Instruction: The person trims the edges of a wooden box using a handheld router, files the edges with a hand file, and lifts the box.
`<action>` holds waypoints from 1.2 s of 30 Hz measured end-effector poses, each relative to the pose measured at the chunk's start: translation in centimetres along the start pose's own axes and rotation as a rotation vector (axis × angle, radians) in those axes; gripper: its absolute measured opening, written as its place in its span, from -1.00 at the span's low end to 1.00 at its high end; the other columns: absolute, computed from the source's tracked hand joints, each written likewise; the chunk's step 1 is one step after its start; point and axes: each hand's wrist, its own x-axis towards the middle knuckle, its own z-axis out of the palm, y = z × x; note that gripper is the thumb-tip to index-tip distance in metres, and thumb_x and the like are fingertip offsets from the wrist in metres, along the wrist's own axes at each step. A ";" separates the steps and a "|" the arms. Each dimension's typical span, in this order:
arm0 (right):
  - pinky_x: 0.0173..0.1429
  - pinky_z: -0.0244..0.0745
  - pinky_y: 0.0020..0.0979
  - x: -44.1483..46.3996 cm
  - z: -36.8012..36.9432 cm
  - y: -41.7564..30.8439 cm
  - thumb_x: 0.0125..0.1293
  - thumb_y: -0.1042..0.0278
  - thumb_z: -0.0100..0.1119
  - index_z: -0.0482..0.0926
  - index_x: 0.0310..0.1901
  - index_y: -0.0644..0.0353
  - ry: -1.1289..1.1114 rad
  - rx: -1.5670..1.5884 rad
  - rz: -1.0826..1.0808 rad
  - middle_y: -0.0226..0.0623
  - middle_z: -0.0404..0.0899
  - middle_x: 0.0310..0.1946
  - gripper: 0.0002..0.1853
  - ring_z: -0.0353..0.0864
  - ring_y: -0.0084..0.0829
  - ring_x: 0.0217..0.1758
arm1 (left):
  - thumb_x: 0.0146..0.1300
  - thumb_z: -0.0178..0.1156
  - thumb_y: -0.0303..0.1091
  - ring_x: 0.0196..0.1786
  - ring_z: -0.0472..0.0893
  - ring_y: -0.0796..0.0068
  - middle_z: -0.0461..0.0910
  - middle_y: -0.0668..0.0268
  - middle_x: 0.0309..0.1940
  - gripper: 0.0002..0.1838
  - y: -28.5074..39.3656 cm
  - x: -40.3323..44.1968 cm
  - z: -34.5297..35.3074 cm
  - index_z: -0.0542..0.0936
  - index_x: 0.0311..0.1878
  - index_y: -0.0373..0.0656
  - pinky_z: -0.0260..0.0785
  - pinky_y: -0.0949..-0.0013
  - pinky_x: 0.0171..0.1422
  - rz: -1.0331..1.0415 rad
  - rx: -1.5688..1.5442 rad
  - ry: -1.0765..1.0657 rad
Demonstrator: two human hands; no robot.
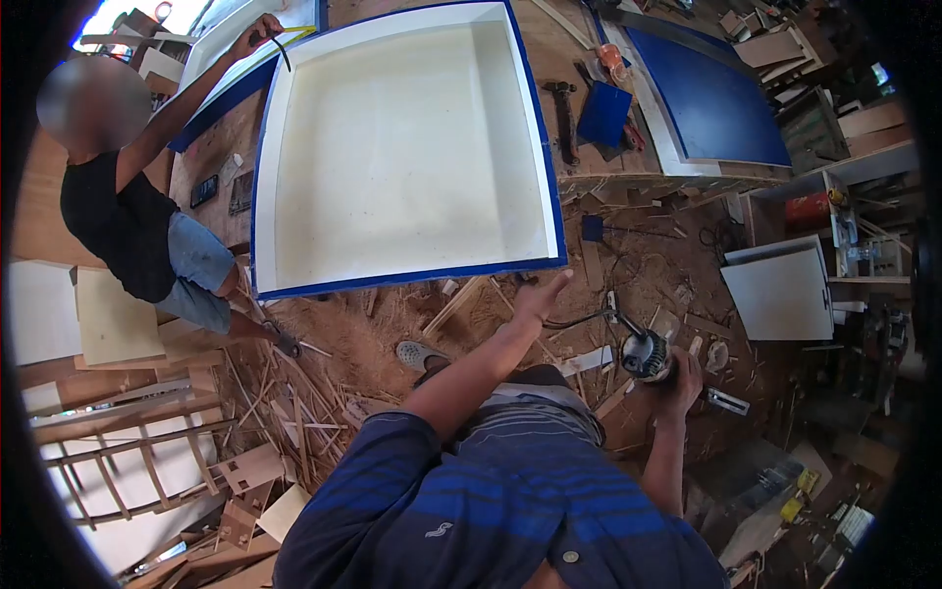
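My left hand (540,296) is at the near right corner of a large shallow box (555,221) with a white inside and blue edges. Its thumb or a finger stretches out by the blue rim; the others are partly hidden, and I cannot tell whether they touch the box. In my right hand (680,383) is a corded power tool (645,355) with a round dark body, which looks like a trim router. Its black cord (579,321) runs left, passing near my left wrist. The tool's working end is hidden by the hand.
Another person (118,211) stands at left, one hand holding a dark cord or strip near a yellow tape. On the bench lie a hammer (563,118), a blue block (604,113) and a blue panel (706,88). Wood scraps and sawdust cover the floor. White boards (780,294) lean at right.
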 end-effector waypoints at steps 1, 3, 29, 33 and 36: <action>0.12 0.69 0.06 0.0 0.0 -0.2 -0.24 0.07 0.80 0.68 0.07 0.02 -0.006 0.003 0.000 -0.22 0.76 -0.06 -0.26 0.77 0.07 0.01 | 0.12 0.66 0.35 -0.14 0.84 0.14 0.86 0.03 -0.11 -0.01 -0.7 0.0 0.0 0.70 0.23 -0.47 0.67 0.17 0.06 0.106 0.006 -0.012; 0.11 0.69 0.06 0.1 -0.2 -0.5 -0.23 0.08 0.80 0.68 0.05 0.02 -0.017 0.009 0.000 -0.23 0.76 -0.06 -0.28 0.77 0.06 0.00 | 0.26 0.60 0.22 -0.13 0.83 0.12 0.85 0.10 -0.13 -0.19 -0.4 -0.5 -0.6 0.71 0.25 -0.36 0.67 0.17 0.07 0.359 0.117 -0.041; 0.05 0.67 0.04 -2.3 -0.6 -0.6 -0.25 0.16 0.76 0.65 0.03 -0.01 -0.009 0.017 0.060 -0.23 0.73 -0.12 -0.30 0.75 0.05 -0.02 | 0.30 0.46 -0.29 0.13 0.59 0.12 0.68 0.30 -0.11 -0.86 6.4 -0.4 -2.5 0.69 -0.17 -0.04 0.38 0.04 0.33 1.131 0.857 0.116; 0.01 0.67 0.01 -1.9 -0.6 -0.9 -0.26 0.21 0.72 0.65 0.03 -0.01 -0.013 -0.027 0.003 -0.22 0.72 -0.14 -0.31 0.75 0.03 -0.07 | 0.35 0.46 -0.21 0.13 0.59 0.11 0.68 0.31 -0.13 -0.83 6.6 -1.4 -4.6 0.71 -0.18 -0.05 0.39 -0.03 0.32 1.138 0.805 -0.169; 0.01 0.67 0.01 -1.9 -0.8 -1.6 -0.28 0.23 0.72 0.65 0.04 -0.01 -0.015 -0.010 -0.012 -0.19 0.72 -0.15 -0.30 0.75 0.04 -0.07 | 0.40 0.43 -0.14 0.32 0.59 0.10 0.71 0.28 0.11 -0.70 4.6 -1.6 -6.7 0.76 0.11 -0.02 0.36 -0.05 0.45 1.003 0.840 -0.178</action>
